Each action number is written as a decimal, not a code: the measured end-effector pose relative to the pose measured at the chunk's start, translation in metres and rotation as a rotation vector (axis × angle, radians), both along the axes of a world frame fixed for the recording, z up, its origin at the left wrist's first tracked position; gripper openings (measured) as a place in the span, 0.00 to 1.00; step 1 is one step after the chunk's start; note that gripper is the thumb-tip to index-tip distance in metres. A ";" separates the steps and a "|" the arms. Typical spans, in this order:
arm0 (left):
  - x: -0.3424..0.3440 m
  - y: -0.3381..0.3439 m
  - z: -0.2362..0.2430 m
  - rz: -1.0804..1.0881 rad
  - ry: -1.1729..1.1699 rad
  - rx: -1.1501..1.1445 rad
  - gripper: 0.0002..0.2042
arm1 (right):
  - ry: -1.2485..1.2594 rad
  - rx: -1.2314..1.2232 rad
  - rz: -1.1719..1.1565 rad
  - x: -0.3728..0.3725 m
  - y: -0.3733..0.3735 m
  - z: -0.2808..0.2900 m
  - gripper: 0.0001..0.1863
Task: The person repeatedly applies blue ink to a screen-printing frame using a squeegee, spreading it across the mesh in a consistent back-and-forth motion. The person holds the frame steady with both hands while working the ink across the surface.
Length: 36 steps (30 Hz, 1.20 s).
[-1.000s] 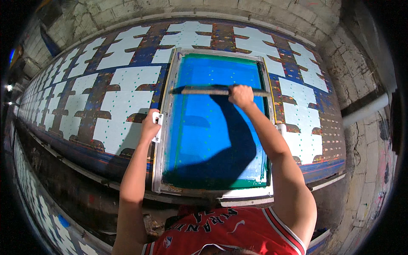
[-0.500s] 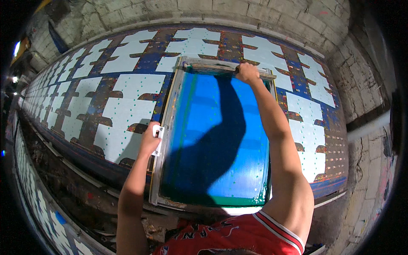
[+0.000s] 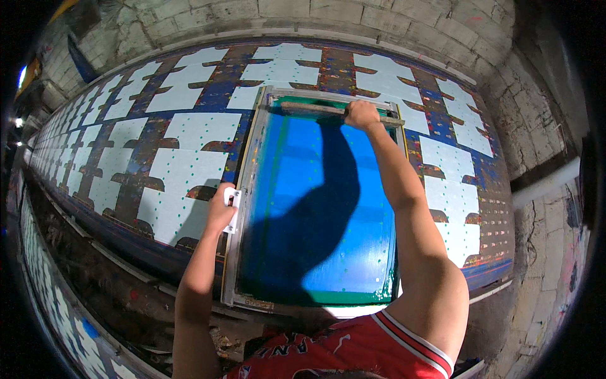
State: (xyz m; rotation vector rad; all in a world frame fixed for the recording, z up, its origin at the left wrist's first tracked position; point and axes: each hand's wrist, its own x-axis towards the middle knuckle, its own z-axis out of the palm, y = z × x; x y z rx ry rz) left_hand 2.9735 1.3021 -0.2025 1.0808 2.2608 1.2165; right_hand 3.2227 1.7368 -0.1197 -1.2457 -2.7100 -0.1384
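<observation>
A screen printing frame (image 3: 233, 265) with blue mesh (image 3: 369, 234) lies on the long table before me. My left hand (image 3: 219, 211) is closed around a white handle (image 3: 232, 220) on the frame's left rail. At the far end my right hand (image 3: 362, 114) grips a wooden squeegee (image 3: 312, 109) that spans the mesh. Green ink (image 3: 344, 299) lines the near edge of the mesh, and more shows behind the squeegee. My right arm's shadow falls over the blue. The squeegee's blade edge cannot be made out.
White cut fabric pieces (image 3: 186, 165) with small green dots lie in rows across the ink-stained table (image 3: 334, 72). A block wall (image 3: 353, 25) runs behind it and another stands at the right. A second table with white pieces (image 3: 63, 297) is at the lower left.
The squeegee has come slightly nearer from the far rail and tilted, uncovering green ink behind it. My right hand moved with it. The left hand keeps its grip on the handle.
</observation>
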 end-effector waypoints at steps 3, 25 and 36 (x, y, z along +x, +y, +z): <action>-0.001 -0.001 -0.001 -0.014 -0.035 -0.003 0.30 | 0.019 -0.003 0.001 0.021 -0.043 -0.007 0.13; -0.010 -0.006 -0.019 -0.076 0.095 0.054 0.36 | 0.114 -0.036 0.085 0.192 -0.505 -0.083 0.14; -0.018 -0.003 -0.042 0.012 0.253 0.028 0.32 | 0.029 -0.135 0.243 0.226 -0.565 -0.075 0.34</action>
